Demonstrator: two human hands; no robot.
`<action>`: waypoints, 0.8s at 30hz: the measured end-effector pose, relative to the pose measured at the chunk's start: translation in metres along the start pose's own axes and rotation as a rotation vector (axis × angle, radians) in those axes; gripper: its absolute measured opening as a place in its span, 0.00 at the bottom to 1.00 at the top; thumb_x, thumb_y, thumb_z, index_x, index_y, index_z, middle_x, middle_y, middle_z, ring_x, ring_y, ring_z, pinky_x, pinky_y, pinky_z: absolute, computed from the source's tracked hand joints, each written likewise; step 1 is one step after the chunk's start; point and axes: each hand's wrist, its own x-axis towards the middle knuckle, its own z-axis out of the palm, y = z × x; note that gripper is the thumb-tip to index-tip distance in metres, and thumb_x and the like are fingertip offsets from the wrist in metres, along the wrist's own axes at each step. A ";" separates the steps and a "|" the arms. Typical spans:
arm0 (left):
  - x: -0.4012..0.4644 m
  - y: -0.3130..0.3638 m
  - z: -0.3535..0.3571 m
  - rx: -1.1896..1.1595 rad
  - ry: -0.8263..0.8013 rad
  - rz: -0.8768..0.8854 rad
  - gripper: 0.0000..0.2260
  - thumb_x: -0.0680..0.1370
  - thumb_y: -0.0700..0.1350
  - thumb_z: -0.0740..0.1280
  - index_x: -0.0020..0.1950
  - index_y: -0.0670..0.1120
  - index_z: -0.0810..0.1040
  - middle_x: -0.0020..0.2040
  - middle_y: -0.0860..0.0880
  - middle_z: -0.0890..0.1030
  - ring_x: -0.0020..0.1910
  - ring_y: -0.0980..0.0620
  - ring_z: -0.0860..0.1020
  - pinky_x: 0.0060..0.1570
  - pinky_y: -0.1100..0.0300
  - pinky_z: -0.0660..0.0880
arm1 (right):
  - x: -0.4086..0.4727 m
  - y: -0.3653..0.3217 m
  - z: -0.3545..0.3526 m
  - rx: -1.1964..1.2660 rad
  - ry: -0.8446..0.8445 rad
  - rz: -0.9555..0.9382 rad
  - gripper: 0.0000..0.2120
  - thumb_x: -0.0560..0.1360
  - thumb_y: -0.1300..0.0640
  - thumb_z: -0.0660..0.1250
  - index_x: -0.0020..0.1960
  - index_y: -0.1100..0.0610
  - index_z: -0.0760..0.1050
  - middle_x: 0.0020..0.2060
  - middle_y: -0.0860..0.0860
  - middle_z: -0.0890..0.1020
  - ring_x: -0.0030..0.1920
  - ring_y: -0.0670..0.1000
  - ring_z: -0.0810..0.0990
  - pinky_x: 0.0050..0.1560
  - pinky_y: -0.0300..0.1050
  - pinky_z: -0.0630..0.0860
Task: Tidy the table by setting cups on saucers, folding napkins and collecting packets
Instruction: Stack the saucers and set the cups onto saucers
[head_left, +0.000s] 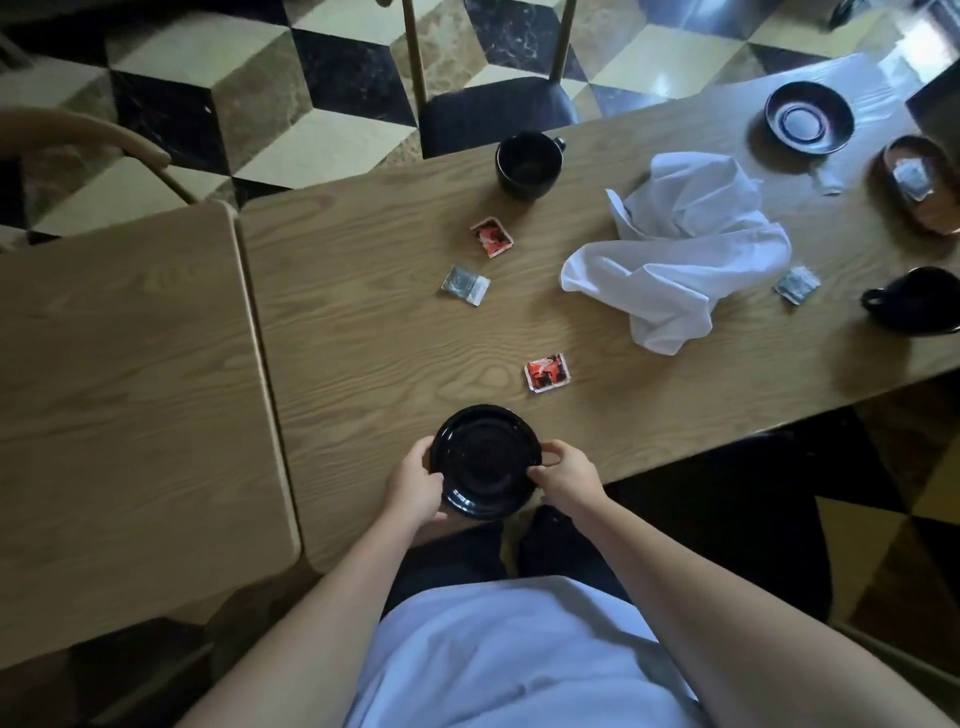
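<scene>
A black saucer (485, 462) is held at the near edge of the wooden table (363, 322), gripped at its left rim by the left hand (415, 486) and pinched at its right rim by the right hand (566, 475); whether it rests on the tabletop or is just lifted cannot be told. The step in hand is judged to be the placing of this saucer so that a cup can be set on it. It would be done well if the saucer is kept level, set flat and fully on the table rather than overhanging the edge, and released only once steady. The nearest black cup (527, 165) stands upright at the far edge, well apart, so a long reach past the red packet (492, 237) and the silver packet (466, 284) is called for. A second red packet (547, 372) lies near the saucer, and the crumpled white napkin (675, 249) lies unfolded further right. Both forearms are stretched forward from the body, the hands opposed, thumbs over the rim, fingers curled beneath.
</scene>
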 end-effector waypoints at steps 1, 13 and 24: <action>0.000 0.002 -0.001 0.009 -0.015 0.003 0.25 0.77 0.32 0.58 0.64 0.60 0.72 0.58 0.43 0.77 0.50 0.40 0.81 0.29 0.56 0.81 | 0.001 -0.002 0.001 0.012 -0.007 0.008 0.22 0.76 0.60 0.70 0.69 0.53 0.75 0.56 0.55 0.83 0.54 0.57 0.84 0.54 0.55 0.83; -0.005 0.048 0.025 0.086 -0.123 0.090 0.24 0.76 0.29 0.58 0.46 0.62 0.74 0.49 0.43 0.80 0.38 0.42 0.85 0.29 0.55 0.81 | 0.009 0.018 -0.049 0.017 0.070 -0.042 0.11 0.74 0.62 0.70 0.52 0.48 0.78 0.45 0.49 0.82 0.41 0.49 0.83 0.41 0.47 0.83; -0.015 0.128 0.170 0.250 -0.224 0.127 0.23 0.76 0.30 0.60 0.63 0.54 0.72 0.51 0.40 0.81 0.31 0.46 0.81 0.30 0.56 0.81 | 0.030 0.091 -0.190 0.203 0.171 0.033 0.13 0.74 0.64 0.69 0.53 0.49 0.80 0.43 0.52 0.84 0.39 0.50 0.86 0.35 0.45 0.83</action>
